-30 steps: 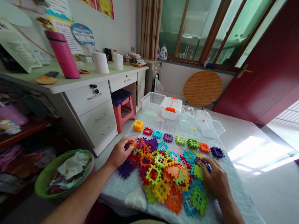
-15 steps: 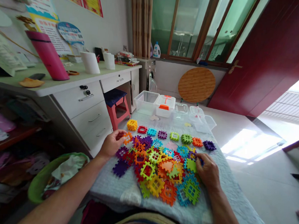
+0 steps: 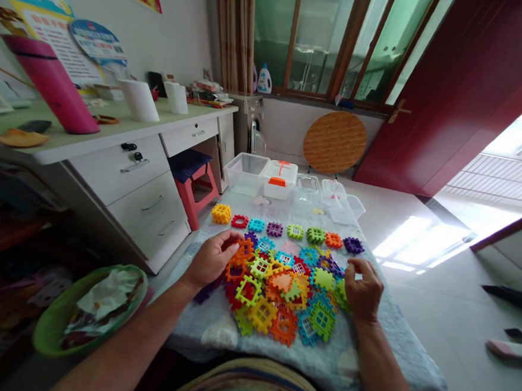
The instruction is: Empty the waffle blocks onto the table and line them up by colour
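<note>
the pile of plastic tiles [image 3: 276,295] lies in the middle of a blue quilt [image 3: 392,359], and each tile is a flat square with notched edges and small windows. i think they are light and stiff, not fragile, but their surface can be a little slippery, and the notches may catch each other inside the pile. the best place to take hold seems to be an outer edge, with thumb and finger on the two flat faces. the left hand [image 3: 212,260] is at the left side of the pile, and its fingers reach to an orange tile [image 3: 243,249]; its grip looks spread, but i cannot tell if it pinches this tile. the right hand [image 3: 364,289] is at the right side of the pile, just beside a green tile [image 3: 341,293], and its grip is open and loose, with nothing seen in it. behind the pile, a row of single tiles [image 3: 295,231] lies apart, and it would be the first thing in the way of a hand reaching further. beyond this row of the pile are a clear box [image 3: 244,173] and a white box [image 3: 279,180]. left of the pile, lower down, is a green basin [image 3: 90,308].
</note>
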A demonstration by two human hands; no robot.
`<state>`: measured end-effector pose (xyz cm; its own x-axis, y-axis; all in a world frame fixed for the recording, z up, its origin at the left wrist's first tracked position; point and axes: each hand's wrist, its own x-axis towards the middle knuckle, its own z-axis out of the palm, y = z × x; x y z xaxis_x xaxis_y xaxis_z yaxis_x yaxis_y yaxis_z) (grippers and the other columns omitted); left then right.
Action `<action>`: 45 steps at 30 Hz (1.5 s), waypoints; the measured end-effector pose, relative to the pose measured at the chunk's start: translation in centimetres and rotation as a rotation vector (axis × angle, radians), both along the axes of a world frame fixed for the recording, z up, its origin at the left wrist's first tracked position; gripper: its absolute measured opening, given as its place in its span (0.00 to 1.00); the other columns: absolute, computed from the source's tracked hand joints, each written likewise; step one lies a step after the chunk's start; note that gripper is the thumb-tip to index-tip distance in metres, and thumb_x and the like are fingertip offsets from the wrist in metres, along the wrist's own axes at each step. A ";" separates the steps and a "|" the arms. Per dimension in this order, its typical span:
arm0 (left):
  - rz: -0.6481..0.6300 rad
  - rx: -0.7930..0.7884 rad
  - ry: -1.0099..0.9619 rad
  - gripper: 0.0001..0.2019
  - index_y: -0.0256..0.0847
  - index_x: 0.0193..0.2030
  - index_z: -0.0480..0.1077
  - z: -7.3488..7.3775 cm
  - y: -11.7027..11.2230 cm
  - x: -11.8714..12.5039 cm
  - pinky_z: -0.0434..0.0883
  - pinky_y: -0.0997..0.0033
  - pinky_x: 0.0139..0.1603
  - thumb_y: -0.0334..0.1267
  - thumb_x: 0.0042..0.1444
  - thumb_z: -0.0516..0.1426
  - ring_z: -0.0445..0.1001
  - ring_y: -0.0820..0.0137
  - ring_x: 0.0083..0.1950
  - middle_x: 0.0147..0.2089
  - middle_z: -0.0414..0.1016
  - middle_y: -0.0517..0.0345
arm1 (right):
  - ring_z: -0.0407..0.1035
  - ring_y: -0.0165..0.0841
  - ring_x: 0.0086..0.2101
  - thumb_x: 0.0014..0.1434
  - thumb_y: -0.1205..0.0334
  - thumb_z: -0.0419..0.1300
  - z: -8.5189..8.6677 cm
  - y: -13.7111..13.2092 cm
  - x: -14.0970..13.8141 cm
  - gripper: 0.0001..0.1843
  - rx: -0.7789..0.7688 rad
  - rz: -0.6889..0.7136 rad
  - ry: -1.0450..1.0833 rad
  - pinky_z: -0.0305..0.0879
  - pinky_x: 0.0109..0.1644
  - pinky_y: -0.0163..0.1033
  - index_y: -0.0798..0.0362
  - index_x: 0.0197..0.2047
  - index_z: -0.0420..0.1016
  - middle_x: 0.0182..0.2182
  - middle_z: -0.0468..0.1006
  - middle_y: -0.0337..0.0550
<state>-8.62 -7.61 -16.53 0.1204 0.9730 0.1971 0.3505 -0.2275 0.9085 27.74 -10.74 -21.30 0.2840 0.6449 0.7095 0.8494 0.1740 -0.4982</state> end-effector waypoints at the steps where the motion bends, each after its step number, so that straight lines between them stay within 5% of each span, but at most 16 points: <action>1: -0.026 0.004 0.006 0.12 0.40 0.45 0.72 0.2 0.1 0.7 0.71 0.63 0.52 0.41 0.57 0.55 0.76 0.64 0.46 0.44 0.78 0.54 | 0.71 0.36 0.31 0.59 0.62 0.53 -0.1 0.1 0.2 0.09 -0.001 -0.009 0.008 0.67 0.41 0.41 0.52 0.33 0.73 0.29 0.76 0.43; 7: -0.167 0.040 0.157 0.09 0.42 0.43 0.71 0.9 0.9 3.9 0.72 0.64 0.49 0.37 0.58 0.53 0.75 0.66 0.43 0.41 0.78 0.56 | 0.70 0.35 0.29 0.57 0.61 0.53 -0.5 0.5 1.2 0.09 -0.016 -0.058 0.078 0.66 0.39 0.41 0.52 0.31 0.74 0.28 0.76 0.43; 16: -0.191 0.257 0.598 0.11 0.42 0.45 0.74 0.0 0.5 5.4 0.67 0.58 0.57 0.33 0.59 0.53 0.71 0.60 0.52 0.49 0.75 0.50 | 0.69 0.35 0.28 0.56 0.61 0.54 -0.9 0.8 1.6 0.09 -0.041 -0.060 0.134 0.66 0.39 0.40 0.52 0.30 0.74 0.28 0.76 0.43; 23: -0.357 0.281 0.625 0.14 0.43 0.46 0.74 -0.2 0.0 6.1 0.66 0.56 0.58 0.39 0.52 0.61 0.71 0.57 0.53 0.51 0.76 0.51 | 0.69 0.35 0.28 0.55 0.60 0.53 -0.8 0.7 1.6 0.09 -0.033 -0.082 0.125 0.66 0.38 0.40 0.52 0.30 0.74 0.27 0.76 0.42; 30: -0.347 0.271 0.657 0.11 0.43 0.39 0.75 -0.4 0.5 6.2 0.69 0.62 0.48 0.28 0.54 0.53 0.75 0.61 0.43 0.40 0.79 0.54 | 0.69 0.35 0.28 0.56 0.62 0.52 -0.7 0.7 1.4 0.09 -0.040 -0.082 0.118 0.66 0.38 0.39 0.51 0.29 0.73 0.27 0.75 0.42; 38: -0.407 0.276 0.638 0.13 0.44 0.45 0.74 -0.4 1.1 6.3 0.68 0.59 0.54 0.34 0.51 0.59 0.74 0.58 0.49 0.45 0.78 0.52 | 0.69 0.35 0.28 0.56 0.60 0.53 -1.0 0.8 1.6 0.10 -0.052 -0.088 0.120 0.66 0.38 0.39 0.52 0.30 0.74 0.27 0.76 0.43; 45: -0.394 0.339 0.732 0.14 0.43 0.44 0.75 -0.4 1.2 7.2 0.68 0.60 0.51 0.30 0.50 0.57 0.74 0.61 0.43 0.40 0.78 0.53 | 0.69 0.34 0.27 0.56 0.61 0.53 -1.1 0.8 1.7 0.10 -0.054 -0.090 0.104 0.66 0.37 0.38 0.52 0.30 0.74 0.27 0.76 0.43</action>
<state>-1.40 -6.43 -16.92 0.6413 0.7383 0.2091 0.6555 -0.6688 0.3508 29.46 -9.92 -22.43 0.4124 0.6502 0.6381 0.8038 0.0700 -0.5908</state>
